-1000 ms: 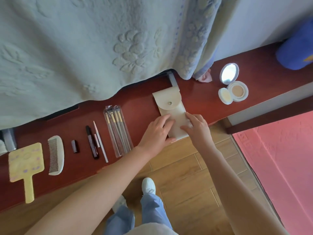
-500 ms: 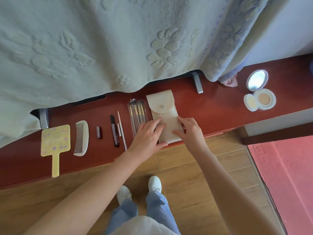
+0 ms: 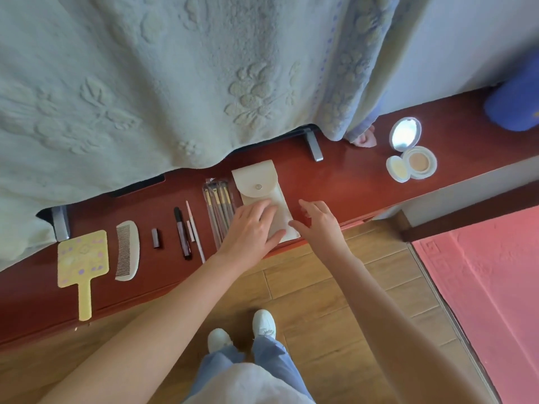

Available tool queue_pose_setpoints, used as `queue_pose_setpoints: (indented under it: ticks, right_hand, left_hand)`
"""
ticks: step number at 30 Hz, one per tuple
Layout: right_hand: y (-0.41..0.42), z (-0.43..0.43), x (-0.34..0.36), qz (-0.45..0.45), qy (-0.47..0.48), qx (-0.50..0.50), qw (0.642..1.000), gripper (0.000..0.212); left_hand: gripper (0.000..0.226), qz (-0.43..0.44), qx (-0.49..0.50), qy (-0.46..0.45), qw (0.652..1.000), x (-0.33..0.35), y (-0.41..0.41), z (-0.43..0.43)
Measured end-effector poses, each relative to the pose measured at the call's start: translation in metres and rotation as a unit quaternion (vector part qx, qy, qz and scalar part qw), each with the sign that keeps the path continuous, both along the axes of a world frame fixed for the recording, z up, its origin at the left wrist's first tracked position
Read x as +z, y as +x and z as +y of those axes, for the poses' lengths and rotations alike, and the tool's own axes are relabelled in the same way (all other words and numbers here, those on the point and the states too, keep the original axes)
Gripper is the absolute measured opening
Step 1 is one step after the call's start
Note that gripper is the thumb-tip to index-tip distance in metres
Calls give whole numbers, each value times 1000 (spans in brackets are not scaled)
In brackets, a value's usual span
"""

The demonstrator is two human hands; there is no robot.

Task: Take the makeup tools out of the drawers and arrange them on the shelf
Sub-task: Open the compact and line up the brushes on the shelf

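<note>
On the dark red wooden shelf (image 3: 344, 182) lies a row of makeup tools: a yellow hand mirror (image 3: 80, 260), a white comb (image 3: 127, 249), a small dark lipstick (image 3: 156, 238), a dark pen (image 3: 182, 233), a thin white pencil (image 3: 194, 230) and a clear pack of brushes (image 3: 217, 208). A cream snap pouch (image 3: 259, 189) lies beside the brushes. My left hand (image 3: 250, 228) rests flat on the pouch's lower half. My right hand (image 3: 319, 221) hovers just right of the pouch, fingers spread, holding nothing. An open powder compact (image 3: 411, 150) sits farther right.
A pale embossed blanket (image 3: 175, 83) hangs over the shelf's back edge, covering what is behind. Metal brackets (image 3: 315, 147) stand on the shelf. A blue object (image 3: 516, 106) sits at the far right. Below are wooden floor planks, my white shoes and a pink mat (image 3: 493, 272).
My right hand has lifted off the pouch and moved slightly right. My left hand stays pressed on the pouch. The camera view has shifted a little.
</note>
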State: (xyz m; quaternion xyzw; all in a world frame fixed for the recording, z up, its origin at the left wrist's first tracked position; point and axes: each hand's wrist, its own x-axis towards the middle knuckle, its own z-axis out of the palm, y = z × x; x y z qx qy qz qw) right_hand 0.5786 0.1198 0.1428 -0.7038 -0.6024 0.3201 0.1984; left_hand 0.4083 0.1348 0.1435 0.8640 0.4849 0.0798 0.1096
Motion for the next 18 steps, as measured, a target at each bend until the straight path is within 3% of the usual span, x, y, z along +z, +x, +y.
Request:
queue_pose_setpoints:
  ticks: [4, 10, 18]
  right_hand:
    - [18, -16, 18, -83, 32, 0, 996, 57]
    - [49, -36, 42, -218, 61, -19, 974, 69]
    - [122, -28, 59, -261, 84, 13, 962, 77]
  left_hand:
    - [55, 12, -22, 32, 999, 15, 30, 1]
    - [80, 79, -18, 33, 996, 41, 72, -4]
    - [75, 31, 21, 21, 999, 53, 139, -1]
